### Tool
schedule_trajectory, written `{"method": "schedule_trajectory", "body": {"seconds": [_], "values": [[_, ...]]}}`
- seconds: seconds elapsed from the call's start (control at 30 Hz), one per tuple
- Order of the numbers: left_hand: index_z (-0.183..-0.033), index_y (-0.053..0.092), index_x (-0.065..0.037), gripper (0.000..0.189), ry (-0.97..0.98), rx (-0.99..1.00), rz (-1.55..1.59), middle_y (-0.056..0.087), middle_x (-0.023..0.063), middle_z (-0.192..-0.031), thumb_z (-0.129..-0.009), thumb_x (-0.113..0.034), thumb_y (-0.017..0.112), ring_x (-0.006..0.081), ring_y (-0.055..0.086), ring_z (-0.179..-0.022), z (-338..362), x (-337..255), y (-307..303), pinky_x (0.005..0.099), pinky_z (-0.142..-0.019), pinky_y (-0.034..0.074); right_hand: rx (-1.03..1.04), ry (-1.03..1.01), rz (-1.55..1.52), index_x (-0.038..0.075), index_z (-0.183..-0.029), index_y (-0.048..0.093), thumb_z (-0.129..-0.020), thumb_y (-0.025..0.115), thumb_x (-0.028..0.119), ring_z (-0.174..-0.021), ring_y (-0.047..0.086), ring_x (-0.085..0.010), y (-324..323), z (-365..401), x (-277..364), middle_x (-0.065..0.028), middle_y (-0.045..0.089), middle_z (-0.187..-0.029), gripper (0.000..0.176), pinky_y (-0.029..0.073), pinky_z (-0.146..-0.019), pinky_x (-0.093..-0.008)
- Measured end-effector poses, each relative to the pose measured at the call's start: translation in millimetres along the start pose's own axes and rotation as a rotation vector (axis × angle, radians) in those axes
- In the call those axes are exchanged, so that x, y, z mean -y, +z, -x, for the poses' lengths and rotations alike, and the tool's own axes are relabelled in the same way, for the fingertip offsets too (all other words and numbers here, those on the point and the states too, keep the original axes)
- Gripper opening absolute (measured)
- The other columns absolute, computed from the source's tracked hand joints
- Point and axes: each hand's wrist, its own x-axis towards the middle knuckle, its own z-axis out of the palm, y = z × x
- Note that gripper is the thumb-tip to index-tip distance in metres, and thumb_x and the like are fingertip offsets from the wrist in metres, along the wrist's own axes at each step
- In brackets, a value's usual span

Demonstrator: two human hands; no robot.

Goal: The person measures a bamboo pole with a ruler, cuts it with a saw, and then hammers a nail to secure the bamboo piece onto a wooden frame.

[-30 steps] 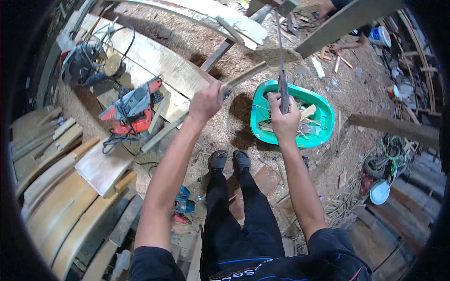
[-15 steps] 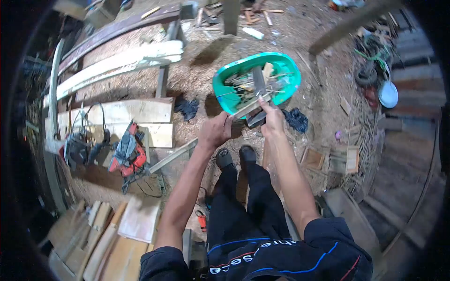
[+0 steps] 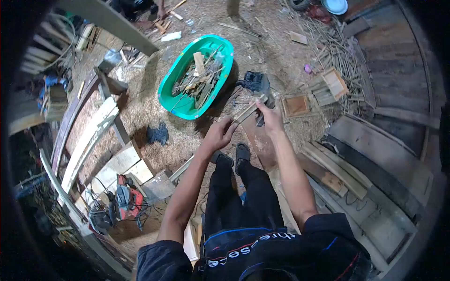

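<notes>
A short wooden strip [image 3: 245, 113] spans the space between my hands, above the floor in front of my feet. The fingers of my left hand [image 3: 218, 135] are closed round its near end. At its far end, my right hand [image 3: 272, 118] grips it with the thumb on top. What lies under the right fingers is partly hidden. Beyond my hands, to the left, stands a green plastic tub [image 3: 164, 97] holding wood scraps [image 3: 198, 77]. A crumpled black plastic bag [image 3: 255, 81] lies just past my right hand.
A red power tool [image 3: 130, 196] with cables rests on boards at left. Another black bag [image 3: 157, 133] lies on the shavings-covered floor. Small wooden frames [image 3: 296, 105] and thin sticks [image 3: 335, 61] are at right, with stacked planks [image 3: 337, 168] nearer me. Another person's hand [image 3: 161, 11] shows at the top.
My view and body have turned to the right, so the tub now sits further left of my hands instead of beneath the strip. Both hands keep their hold on the strip.
</notes>
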Motion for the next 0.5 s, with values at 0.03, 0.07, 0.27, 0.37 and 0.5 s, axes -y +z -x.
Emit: {"method": "schedule_trajectory", "body": {"seconds": [0.03,0.07,0.27,0.37,0.5], "values": [[-0.090,0.053,0.000,0.025,0.016,0.024,-0.027,0.056,0.0237,-0.067,-0.092,-0.024,0.061,0.0409,0.058,-0.061,-6,-15,2,0.0459,-0.055,0.042,0.005,-0.073,0.046,0.006,-0.096,0.063,-0.088,0.071,0.013,-0.068,0.057,-0.0084,-7,7,22,0.0026,0.062,-0.084,0.013,0.046,-0.063,-0.0256],[-0.091,0.053,0.000,0.025,0.042,0.042,-0.052,0.056,0.0240,-0.067,-0.092,-0.024,0.061,0.0423,0.058,-0.062,-14,-31,2,0.0469,-0.055,0.042,-0.013,-0.224,0.176,0.005,-0.094,0.064,-0.088,0.072,0.015,-0.069,0.056,-0.0073,-9,18,47,0.0029,0.062,-0.083,0.014,0.046,-0.065,-0.0261],[-0.093,0.058,-0.002,0.024,0.073,-0.115,-0.281,0.062,0.0257,-0.070,-0.094,-0.026,0.057,0.0462,0.061,-0.068,-29,-140,2,0.0543,-0.059,0.046,-0.036,-0.640,0.366,0.002,-0.098,0.063,-0.089,0.070,0.018,-0.074,0.062,-0.0124,-23,81,142,-0.0056,0.068,-0.085,0.019,0.048,-0.069,-0.0270],[-0.093,0.057,-0.001,0.023,0.088,-0.216,-0.226,0.062,0.0257,-0.071,-0.095,-0.024,0.056,0.0453,0.062,-0.068,-30,-188,0,0.0543,-0.059,0.046,-0.140,-0.890,0.440,0.002,-0.101,0.060,-0.092,0.066,0.018,-0.087,0.067,-0.0185,-11,124,167,-0.0112,0.071,-0.095,0.020,0.051,-0.077,-0.0289],[-0.093,0.056,0.000,0.017,0.221,-0.332,-0.032,0.061,0.0246,-0.069,-0.095,-0.017,0.057,0.0437,0.061,-0.063,-18,-234,-12,0.0467,-0.053,0.044,-0.096,-1.035,0.299,0.003,-0.099,0.055,-0.096,0.060,0.015,-0.097,0.067,-0.0238,6,159,174,-0.0172,0.069,-0.107,0.013,0.052,-0.085,-0.0339]]}}
